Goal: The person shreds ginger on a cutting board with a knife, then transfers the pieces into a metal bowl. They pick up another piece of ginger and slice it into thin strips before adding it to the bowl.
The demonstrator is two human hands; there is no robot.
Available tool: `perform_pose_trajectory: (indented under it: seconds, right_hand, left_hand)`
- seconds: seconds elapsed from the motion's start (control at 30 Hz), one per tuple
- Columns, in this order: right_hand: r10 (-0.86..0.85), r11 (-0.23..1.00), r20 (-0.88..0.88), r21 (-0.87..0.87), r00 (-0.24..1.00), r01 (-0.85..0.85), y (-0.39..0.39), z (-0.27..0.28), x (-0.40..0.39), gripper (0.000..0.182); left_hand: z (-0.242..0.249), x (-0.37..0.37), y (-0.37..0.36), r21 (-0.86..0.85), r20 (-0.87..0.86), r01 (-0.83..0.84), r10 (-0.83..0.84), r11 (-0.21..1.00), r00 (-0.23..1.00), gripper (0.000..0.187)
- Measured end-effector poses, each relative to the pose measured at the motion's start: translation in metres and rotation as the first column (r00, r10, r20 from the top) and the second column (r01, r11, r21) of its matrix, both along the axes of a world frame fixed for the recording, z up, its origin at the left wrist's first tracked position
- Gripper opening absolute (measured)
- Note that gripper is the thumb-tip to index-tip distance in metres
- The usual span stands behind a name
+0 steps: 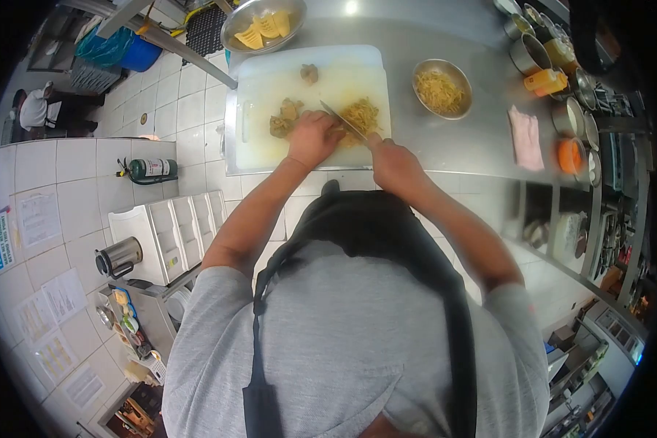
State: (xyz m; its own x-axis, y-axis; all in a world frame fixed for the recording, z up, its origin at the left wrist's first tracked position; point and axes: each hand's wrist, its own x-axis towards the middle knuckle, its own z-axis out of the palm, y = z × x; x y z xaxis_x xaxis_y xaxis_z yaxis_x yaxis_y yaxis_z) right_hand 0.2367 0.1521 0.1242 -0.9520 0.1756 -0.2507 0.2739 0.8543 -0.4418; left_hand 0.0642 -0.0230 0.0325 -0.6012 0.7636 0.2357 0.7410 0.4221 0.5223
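Note:
My right hand (396, 168) is wrapped round the handle of a knife (343, 120), its blade slanting up and left across the cutting board (263, 73). Curled fingers of my left hand (315, 140) press down beside the blade; what lies under them is hidden. A pile of thin yellowish shreds (361, 115) sits against the far side of the blade. Left of my left hand are brownish-yellow vegetable chunks (283, 120). One smaller chunk (309, 73) lies apart, farther up the board.
A metal bowl of similar shreds (439, 91) stands right of the board. Another metal bowl (233, 29) at the back left holds yellow pieces. A pink cloth (525, 139), an orange-yellow bottle (545, 82) and several pots line the right side. Another person (36, 109) is far left.

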Motion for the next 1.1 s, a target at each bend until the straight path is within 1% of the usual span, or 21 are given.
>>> perform_pose_trajectory:
  seconds: [0.07, 0.1, 0.17, 0.2, 0.27, 0.3, 0.37, 0.47, 0.57, 0.7, 0.77, 0.8, 0.87, 0.97, 1.0, 1.1]
  right_hand:
    - [0.008, 1.000, 0.044, 0.012, 0.999, -0.009, 0.005, -0.017, -0.008, 0.024]
    - [0.010, 1.000, 0.037, 0.013, 0.999, -0.010, 0.005, -0.018, -0.011, 0.024]
    - [0.018, 1.000, 0.038, 0.003, 0.999, -0.019, 0.008, -0.019, -0.011, 0.024]
    - [0.018, 1.000, 0.036, 0.006, 0.999, -0.018, 0.009, -0.017, -0.012, 0.024]
    - [0.012, 1.000, 0.033, 0.021, 0.999, -0.013, 0.004, -0.017, -0.010, 0.024]
    - [0.015, 1.000, 0.036, 0.017, 0.999, -0.015, 0.003, -0.014, -0.010, 0.024]
    - [0.053, 0.998, 0.036, 0.038, 0.998, -0.055, 0.008, -0.004, -0.016, 0.024]
    - [0.040, 0.998, 0.005, 0.047, 0.999, -0.040, 0.001, 0.011, -0.005, 0.023]
    - [0.051, 0.997, 0.034, 0.050, 0.998, -0.052, 0.006, -0.018, -0.010, 0.023]
    - [0.082, 0.996, -0.014, 0.036, 0.996, -0.082, 0.009, -0.004, -0.015, 0.022]
    - [0.037, 0.999, -0.042, 0.034, 0.998, -0.036, 0.002, 0.003, -0.002, 0.021]
    - [0.038, 0.999, -0.039, 0.034, 0.999, -0.036, 0.002, -0.001, -0.004, 0.021]
    - [0.062, 0.998, 0.031, 0.031, 0.998, -0.063, 0.007, -0.012, -0.015, 0.022]
    - [0.094, 0.995, 0.029, 0.022, 0.995, -0.094, 0.010, 0.007, -0.016, 0.024]
    - [0.100, 0.995, 0.032, 0.021, 0.994, -0.101, 0.008, 0.006, -0.013, 0.024]
    - [0.038, 0.999, 0.042, 0.000, 0.998, -0.038, 0.003, -0.007, -0.001, 0.025]
  left_hand:
    - [-0.004, -0.004, 0.003, 0.029, -0.022, 0.001, 0.000, 1.000, 1.000, 0.021]
    - [0.000, -0.003, 0.001, 0.030, -0.029, -0.001, 0.002, 1.000, 1.000, 0.021]
    - [0.007, 0.006, -0.003, 0.128, -0.036, -0.030, 0.035, 0.991, 0.999, 0.023]
    - [0.005, 0.004, -0.002, 0.131, -0.038, -0.029, 0.035, 0.991, 0.999, 0.023]
    - [-0.002, 0.004, -0.008, 0.015, -0.027, 0.032, -0.032, 0.999, 0.999, 0.024]
    - [0.002, 0.005, -0.008, 0.011, -0.023, 0.030, -0.029, 1.000, 0.999, 0.024]
    - [0.010, 0.003, -0.003, -0.054, -0.012, 0.033, -0.033, 0.998, 0.999, 0.024]
    - [0.013, 0.003, -0.002, -0.022, -0.027, 0.033, -0.034, 0.999, 0.999, 0.022]
    - [0.008, 0.002, -0.001, -0.020, 0.016, 0.029, -0.029, 0.999, 0.999, 0.021]
    - [0.006, 0.000, -0.002, -0.019, -0.009, 0.029, -0.029, 0.999, 1.000, 0.021]
    - [0.007, 0.002, -0.003, 0.002, -0.014, 0.035, -0.035, 0.999, 0.999, 0.021]
    - [0.005, 0.004, -0.005, 0.003, -0.011, 0.034, -0.034, 0.999, 0.999, 0.021]
    - [0.003, 0.002, -0.003, -0.023, 0.018, 0.020, -0.019, 1.000, 1.000, 0.021]
    - [0.004, 0.002, -0.003, -0.027, 0.009, 0.029, -0.029, 0.999, 1.000, 0.022]
    - [0.003, 0.002, -0.004, -0.026, 0.012, 0.023, -0.023, 0.999, 1.000, 0.022]
    - [0.000, 0.005, -0.006, 0.005, 0.008, 0.038, -0.038, 0.999, 0.999, 0.021]
